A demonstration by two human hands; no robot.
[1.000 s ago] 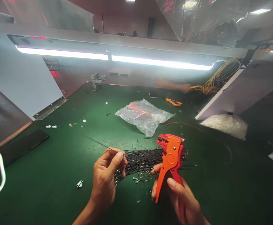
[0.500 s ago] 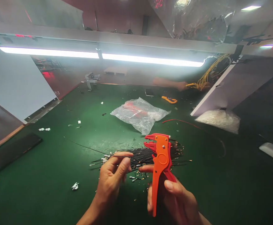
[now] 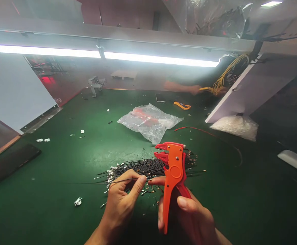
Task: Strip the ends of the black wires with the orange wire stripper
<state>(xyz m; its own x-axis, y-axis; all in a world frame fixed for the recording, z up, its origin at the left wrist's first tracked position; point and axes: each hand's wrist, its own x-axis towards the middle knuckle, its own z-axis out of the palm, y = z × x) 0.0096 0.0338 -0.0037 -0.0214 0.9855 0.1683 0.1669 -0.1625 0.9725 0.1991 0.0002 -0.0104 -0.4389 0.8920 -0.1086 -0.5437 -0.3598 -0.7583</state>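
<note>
Between thumb and fingers, my left hand [image 3: 124, 197] pinches a thin black wire [image 3: 94, 183] that trails off to the left. My right hand [image 3: 189, 211] is wrapped around an orange and red wire stripper [image 3: 174, 170], held upright with its jaws apart and pointing left. The right index finger reaches toward the wire end by my left fingertips; whether it touches cannot be made out. Behind both hands lies a bundle of black wires [image 3: 143, 166] with metal terminals at the left ends and bare copper at several right ends.
On the green table [image 3: 62, 211] sit a clear plastic bag [image 3: 151, 122] with red contents, a yellow tool [image 3: 182, 105], a red wire [image 3: 196, 128], and a bag of pale pieces [image 3: 235, 127]. A person's arm [image 3: 181, 87] is across the table, near yellow wires [image 3: 222, 76].
The black wire in my left hand has swung down, from slanting up-left to nearly level. My left thumb has closed further onto it. The wire stripper stays in my right hand, jaws still apart.
</note>
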